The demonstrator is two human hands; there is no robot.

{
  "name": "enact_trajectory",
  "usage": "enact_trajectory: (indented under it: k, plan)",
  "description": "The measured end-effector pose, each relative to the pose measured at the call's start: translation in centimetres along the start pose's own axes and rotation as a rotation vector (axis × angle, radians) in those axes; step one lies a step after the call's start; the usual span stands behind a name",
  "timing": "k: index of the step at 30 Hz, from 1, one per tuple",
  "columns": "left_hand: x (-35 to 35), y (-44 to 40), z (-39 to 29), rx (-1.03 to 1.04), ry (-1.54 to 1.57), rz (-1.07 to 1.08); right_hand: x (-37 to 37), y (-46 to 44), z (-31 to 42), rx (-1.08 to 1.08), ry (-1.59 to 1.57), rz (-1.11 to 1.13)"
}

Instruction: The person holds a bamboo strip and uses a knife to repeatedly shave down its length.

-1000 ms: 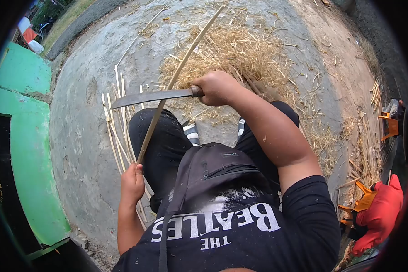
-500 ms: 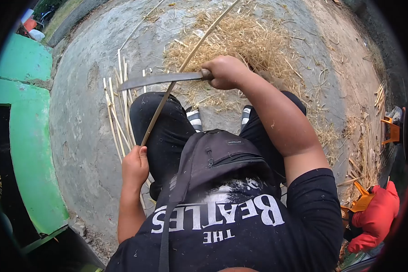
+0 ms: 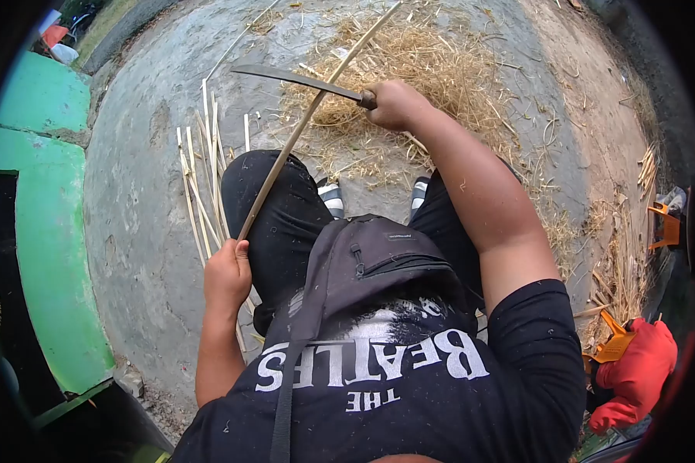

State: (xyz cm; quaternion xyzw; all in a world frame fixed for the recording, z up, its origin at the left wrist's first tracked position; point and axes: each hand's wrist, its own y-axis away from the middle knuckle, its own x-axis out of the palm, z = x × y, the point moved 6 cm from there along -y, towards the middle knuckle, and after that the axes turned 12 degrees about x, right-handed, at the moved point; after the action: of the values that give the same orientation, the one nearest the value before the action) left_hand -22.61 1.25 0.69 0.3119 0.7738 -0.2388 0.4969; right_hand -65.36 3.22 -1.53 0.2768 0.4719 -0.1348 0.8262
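Note:
My left hand (image 3: 228,272) is closed around the near end of a long, pale bamboo strip (image 3: 287,145), beside my left knee. The strip slants up and away past that knee, over the ground. My right hand (image 3: 398,105) grips the wooden handle of a long machete (image 3: 297,78), out in front of my knees. Its curved blade points left and crosses the strip at its farther half, seemingly against it. The contact edge is too fine to make out.
Several split strips (image 3: 189,197) lie left of my left leg. A heap of curly shavings (image 3: 428,77) covers the concrete ahead. More strips (image 3: 622,270) lie at right, near an orange object (image 3: 614,339) and red cloth (image 3: 637,374). A green wall (image 3: 50,262) stands left.
My right hand and the machete have moved farther away along the strip and a little right. The blade's tip has swung upward. My left hand has shifted only slightly, still holding the strip.

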Motion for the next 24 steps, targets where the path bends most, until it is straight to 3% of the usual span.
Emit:
enact_trajectory:
  k: [4, 9, 14, 17, 21, 24]
  plan:
    - [-0.4, 0.2, -0.6, -0.011, -0.074, 0.001, -0.7, 0.3, -0.8, -0.005, 0.017, -0.046]
    - [0.4, 0.1, -0.5, 0.002, -0.088, -0.035, 0.8, 4.1, 4.4, -0.289, 0.210, -0.136]
    - [-0.3, -0.1, -1.3, -0.024, -0.150, -0.031, 1.2, -1.3, -0.9, 0.045, 0.031, -0.045]
    - [-1.1, -0.1, -1.5, -0.040, -0.211, 0.010, -0.1, 0.8, -0.3, 0.020, 0.161, -0.033]
    - [-0.8, -0.4, -1.3, 0.028, -0.185, -0.001, 1.1, 4.4, 3.5, -0.194, 0.264, -0.012]
    - [-0.1, 0.0, -0.9, 0.016, -0.097, -0.024, 0.9, 1.9, 1.2, -0.088, 0.105, -0.040]
